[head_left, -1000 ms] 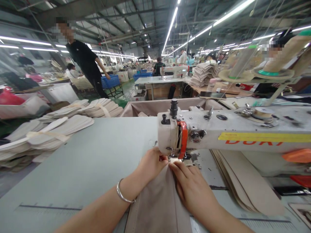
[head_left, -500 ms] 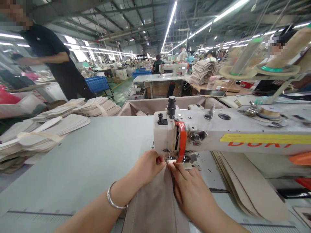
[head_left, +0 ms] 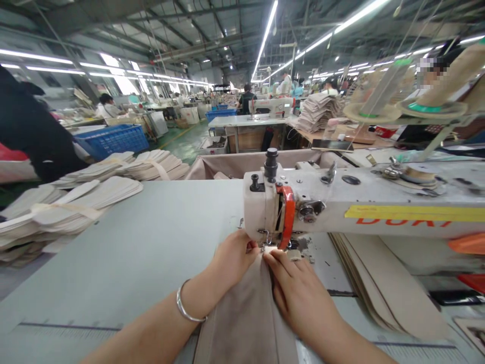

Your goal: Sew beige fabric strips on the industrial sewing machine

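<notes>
A beige fabric piece (head_left: 248, 313) lies on the grey sewing table (head_left: 144, 253), its far end under the head of the white sewing machine (head_left: 341, 205). My left hand (head_left: 233, 255) pinches the fabric's left edge right at the needle, fingers curled. My right hand (head_left: 299, 290) presses flat on the fabric's right side, its fingertips touching the end beside the presser foot. A silver bangle (head_left: 187, 308) circles my left wrist.
Stacks of beige cut pieces (head_left: 76, 202) sit at the table's left; more lie under the machine arm (head_left: 382, 288) at right. A fabric bin (head_left: 227, 167) stands behind. A person in black (head_left: 30, 136) passes at left beside a blue crate (head_left: 109, 139). Thread cones (head_left: 435, 96) stand at right.
My hands stay at the needle with the fabric nearly unmoved. The person in black has walked left and closer, now mostly out of view, with the blue crate following.
</notes>
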{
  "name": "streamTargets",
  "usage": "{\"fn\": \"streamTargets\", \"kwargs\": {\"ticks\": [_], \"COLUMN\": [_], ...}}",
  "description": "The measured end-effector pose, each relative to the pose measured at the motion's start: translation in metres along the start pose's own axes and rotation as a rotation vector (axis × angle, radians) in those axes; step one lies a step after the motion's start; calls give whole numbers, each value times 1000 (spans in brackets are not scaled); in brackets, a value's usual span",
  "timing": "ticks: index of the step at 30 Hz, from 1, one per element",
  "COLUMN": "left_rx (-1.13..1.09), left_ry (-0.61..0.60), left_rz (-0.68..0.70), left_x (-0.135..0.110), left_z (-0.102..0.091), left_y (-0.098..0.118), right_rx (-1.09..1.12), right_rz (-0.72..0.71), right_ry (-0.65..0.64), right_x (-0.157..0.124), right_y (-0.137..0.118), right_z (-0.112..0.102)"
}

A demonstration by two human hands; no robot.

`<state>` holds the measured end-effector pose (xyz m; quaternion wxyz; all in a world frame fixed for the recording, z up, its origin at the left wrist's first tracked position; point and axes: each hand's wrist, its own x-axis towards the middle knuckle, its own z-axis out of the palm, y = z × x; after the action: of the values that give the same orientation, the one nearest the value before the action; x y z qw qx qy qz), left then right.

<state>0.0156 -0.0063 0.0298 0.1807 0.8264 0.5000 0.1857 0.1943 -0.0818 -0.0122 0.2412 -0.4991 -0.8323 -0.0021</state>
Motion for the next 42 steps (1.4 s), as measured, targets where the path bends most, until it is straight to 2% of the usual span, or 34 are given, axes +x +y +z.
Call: {"fn": "streamTargets", "kwargs": {"ticks": [2, 4, 6, 13, 20, 22, 24, 28, 31, 36, 40, 42], "left_rx": [94, 171, 212, 245, 323, 354, 349, 241, 217, 174, 168, 182], "left_ry": [8, -36, -76, -71, -71, -101, -134, 10, 64, 188, 138, 74], "left_rz": [120, 261, 341, 382, 421, 475, 585, 770, 785, 759, 727, 709], "left_x": [-13, -27, -38, -38, -41, -52, -70, -108, -119, -109, -102, -99], "left_z": [-1, 0, 1, 6, 0, 1, 5, 22, 30, 27, 16, 8], "left_y": [2, 4, 4, -4, -2, -1, -1, -6, -10, -6, 1, 4], "right_rx": [27, 47, 39, -24, 12, 4, -19, -69, -82, -101, -105, -108], "right_rz": [-11, -21, -20, -11, -23, -23, -23, -22, -26, -25, -24, -26], "right_ry": [-2, -2, 11, 40, 31, 35, 45, 40, 42, 45, 37, 29], "right_x": [-2, -3, -5, -3, -6, -7, -7, -7, -7, -7, -6, -6], "right_y": [0, 1, 1, 1, 0, 1, 1, 2, 3, 3, 3, 4], "right_z": [-1, -1, 0, 0, -2, -1, 0, 3, 4, 3, 3, 3]}}
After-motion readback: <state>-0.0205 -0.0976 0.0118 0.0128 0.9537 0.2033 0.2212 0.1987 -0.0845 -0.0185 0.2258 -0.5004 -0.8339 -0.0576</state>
